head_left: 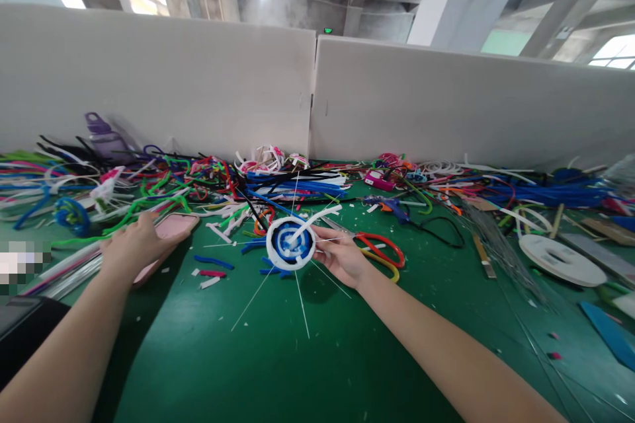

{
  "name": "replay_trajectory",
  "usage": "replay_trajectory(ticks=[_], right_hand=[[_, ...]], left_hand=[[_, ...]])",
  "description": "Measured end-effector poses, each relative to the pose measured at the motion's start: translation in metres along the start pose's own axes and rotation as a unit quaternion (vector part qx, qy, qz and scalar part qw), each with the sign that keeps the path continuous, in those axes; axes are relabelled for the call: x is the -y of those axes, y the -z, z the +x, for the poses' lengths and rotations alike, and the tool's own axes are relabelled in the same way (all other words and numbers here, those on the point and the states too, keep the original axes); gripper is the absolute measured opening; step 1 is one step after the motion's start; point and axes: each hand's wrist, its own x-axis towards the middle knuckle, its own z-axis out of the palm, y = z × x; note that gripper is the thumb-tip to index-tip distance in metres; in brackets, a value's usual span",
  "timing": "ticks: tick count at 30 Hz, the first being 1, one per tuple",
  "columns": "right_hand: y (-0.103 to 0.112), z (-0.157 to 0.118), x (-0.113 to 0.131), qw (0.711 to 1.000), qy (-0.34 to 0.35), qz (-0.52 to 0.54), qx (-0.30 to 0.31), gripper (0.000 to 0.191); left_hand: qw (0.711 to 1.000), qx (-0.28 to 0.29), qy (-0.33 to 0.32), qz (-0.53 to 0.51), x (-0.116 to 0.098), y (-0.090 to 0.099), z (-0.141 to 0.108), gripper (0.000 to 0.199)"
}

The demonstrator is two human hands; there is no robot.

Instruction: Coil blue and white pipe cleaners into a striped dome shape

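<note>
My right hand (342,255) grips the edge of a round coil of blue and white pipe cleaners (291,244) above the table. Thin straight wires stick out from the coil on several sides, and one white pipe cleaner end rises from its middle. Over on the left, my left hand (131,244) is closed across a pink phone (176,225), which looks like it is in a case; part of it is hidden under the hand. Orange-and-yellow-handled scissors (381,250) lie just beyond my right hand.
Bundles of coloured pipe cleaners (297,184) line the back of the green table (278,370). A glue gun (394,209), a white spool (560,260) and thin wires (506,264) lie on the right. A purple bottle (106,139) stands by the pale partition (159,79).
</note>
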Motion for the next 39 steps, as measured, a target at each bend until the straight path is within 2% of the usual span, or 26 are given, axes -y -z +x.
replay_trajectory(ticks=[3,7,12,15,17,19,20,22,24,25,27,29,30,31,32,33,35,39], right_hand=[[0.0,0.0,0.0,1.0,0.001,0.002,0.0,0.036],[0.0,-0.001,0.001,1.0,0.002,0.005,0.001,0.035],[-0.001,-0.001,0.002,1.0,0.002,0.008,-0.002,0.037],[-0.002,-0.001,0.003,1.0,0.003,0.01,-0.003,0.036],[-0.003,-0.001,0.004,1.0,0.005,0.012,-0.004,0.037],[-0.004,-0.001,0.006,1.0,0.01,0.02,-0.004,0.037],[-0.005,-0.001,0.007,1.0,0.013,0.027,-0.005,0.037],[-0.006,-0.002,0.009,0.999,0.02,0.041,-0.006,0.036],[-0.006,-0.002,0.009,0.999,0.023,0.048,-0.009,0.035],[-0.006,-0.002,0.008,0.999,0.022,0.047,-0.011,0.035],[-0.006,-0.002,0.007,0.999,0.021,0.039,-0.014,0.035],[-0.006,-0.002,0.005,0.999,0.021,0.029,-0.016,0.036],[-0.006,-0.002,0.004,0.999,0.02,0.023,-0.017,0.036],[-0.007,-0.002,0.003,1.0,0.02,0.017,-0.018,0.037],[-0.007,-0.002,0.003,1.0,0.02,0.008,-0.017,0.037],[-0.008,-0.002,0.002,1.0,0.02,-0.001,-0.016,0.037],[-0.009,-0.003,0.001,0.999,0.026,-0.019,-0.013,0.035],[-0.012,-0.005,-0.002,0.998,0.034,-0.049,0.008,0.034]], left_hand=[[0.997,0.014,0.038,0.059,-0.006,0.004,-0.001,0.103],[0.995,0.031,0.055,0.08,-0.01,0.006,0.0,0.106],[0.992,0.012,0.056,0.109,-0.014,0.009,-0.007,0.105],[0.993,-0.058,0.026,0.103,-0.023,0.011,-0.015,0.093],[0.983,-0.147,-0.043,0.1,-0.033,0.012,-0.02,0.073],[0.961,-0.247,-0.104,0.071,-0.047,0.012,-0.025,0.048],[0.955,-0.261,-0.135,0.044,-0.055,0.011,-0.029,0.037],[0.96,-0.213,-0.169,-0.063,-0.073,0.007,-0.037,0.022],[0.959,-0.102,-0.152,-0.216,-0.091,0.0,-0.047,0.016],[0.936,-0.025,-0.148,-0.319,-0.099,-0.005,-0.053,0.016],[0.847,0.153,-0.127,-0.493,-0.113,-0.015,-0.066,0.02],[0.734,0.287,-0.102,-0.607,-0.123,-0.024,-0.078,0.037],[0.687,0.335,-0.089,-0.638,-0.126,-0.028,-0.083,0.041],[0.648,0.357,-0.084,-0.668,-0.129,-0.031,-0.087,0.043],[0.617,0.376,-0.087,-0.686,-0.131,-0.033,-0.09,0.043],[0.598,0.383,-0.087,-0.698,-0.133,-0.034,-0.092,0.042],[0.598,0.368,-0.07,-0.709,-0.138,-0.035,-0.096,0.037],[0.652,0.32,-0.008,-0.688,-0.148,-0.035,-0.1,0.03]])
